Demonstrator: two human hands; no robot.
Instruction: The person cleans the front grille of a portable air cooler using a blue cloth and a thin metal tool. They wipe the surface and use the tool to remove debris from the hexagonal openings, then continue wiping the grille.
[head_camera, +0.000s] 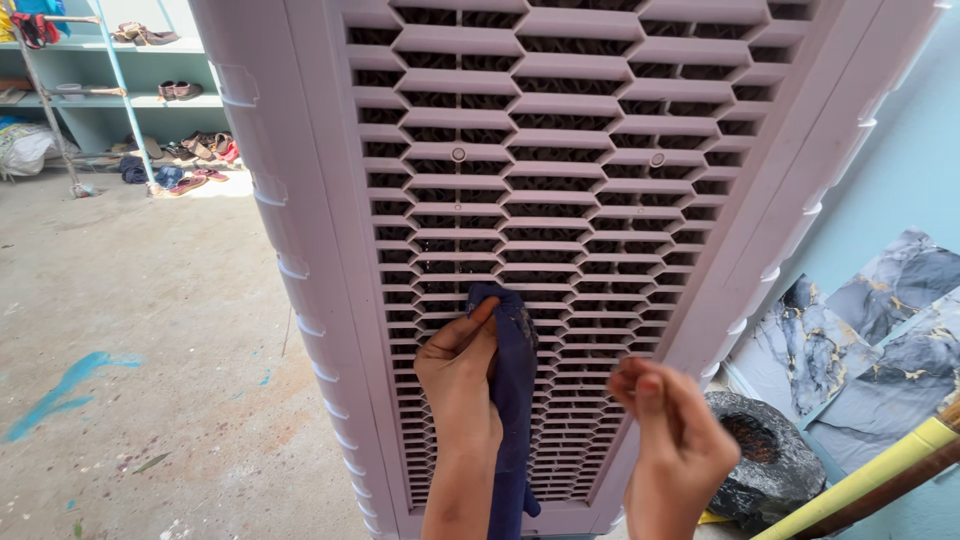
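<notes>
presently the left hand (458, 372) is gripping a dark blue cloth (513, 385), fingers closed round its upper part, and is pressing it against the slatted grille (560, 190) of a tall pale cooler panel (300, 150). the cloth is hanging down past the wrist, along the forearm. the right hand (672, 435) is hovering just to the right of it, fingers curled in loosely, holding nothing visible and appearing slightly blurred. the grille is rising directly above both hands, with two small round screw points (458, 154) showing higher up. beyond the right hand, a black bag (765, 455) is lying on the floor beside marbled tiles (880, 330). far to the upper left of the left hand, shelves with shoes (180, 90) are standing against the wall.
</notes>
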